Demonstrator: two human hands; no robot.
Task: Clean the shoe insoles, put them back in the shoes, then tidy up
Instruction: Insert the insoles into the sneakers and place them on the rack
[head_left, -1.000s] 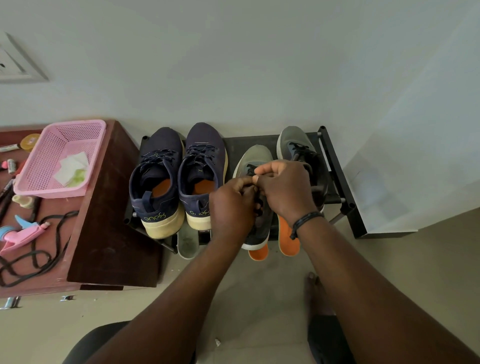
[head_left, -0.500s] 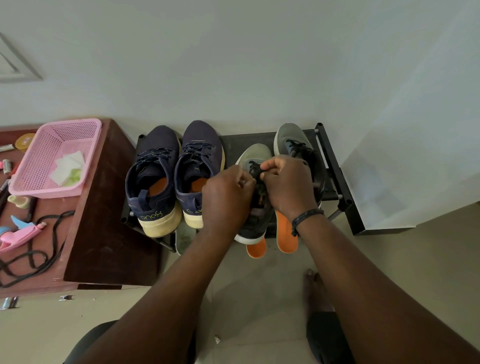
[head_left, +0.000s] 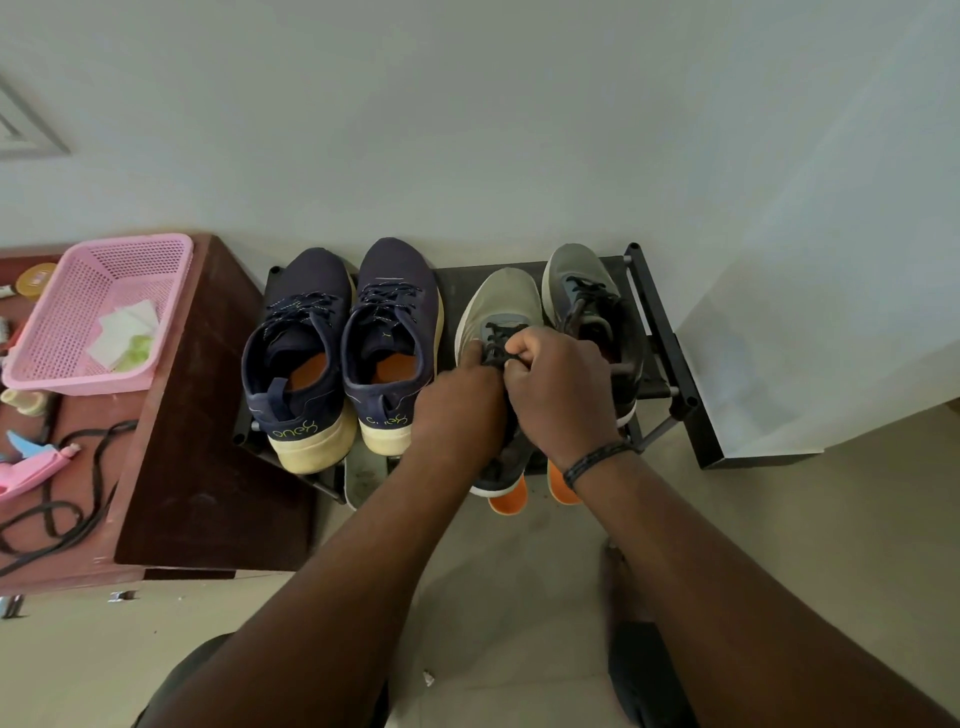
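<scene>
Two pairs of shoes stand on a black shoe rack (head_left: 655, 317). The navy pair (head_left: 343, 353) on the left shows orange insoles inside. Of the grey pair on the right, the left grey shoe (head_left: 498, 306) lies under both my hands. My left hand (head_left: 460, 410) and my right hand (head_left: 558, 387) meet over its tongue and pinch the black laces (head_left: 496, 343). The right grey shoe (head_left: 584, 296) stands beside it, untouched. Two orange insole ends (head_left: 509, 501) stick out below the grey shoes on a lower level.
A brown wooden table (head_left: 208, 415) stands left of the rack, bearing a pink basket (head_left: 62, 322) with wipes, a pink spray bottle (head_left: 28, 465) and a black cord (head_left: 78, 499). A white cabinet (head_left: 810, 364) is at the right. My bare foot (head_left: 621, 577) rests on the tiled floor.
Both hands have shifted slightly along the grey shoe's laces while staying together over it. The view has drifted a little; the shoes and table items have not moved.
</scene>
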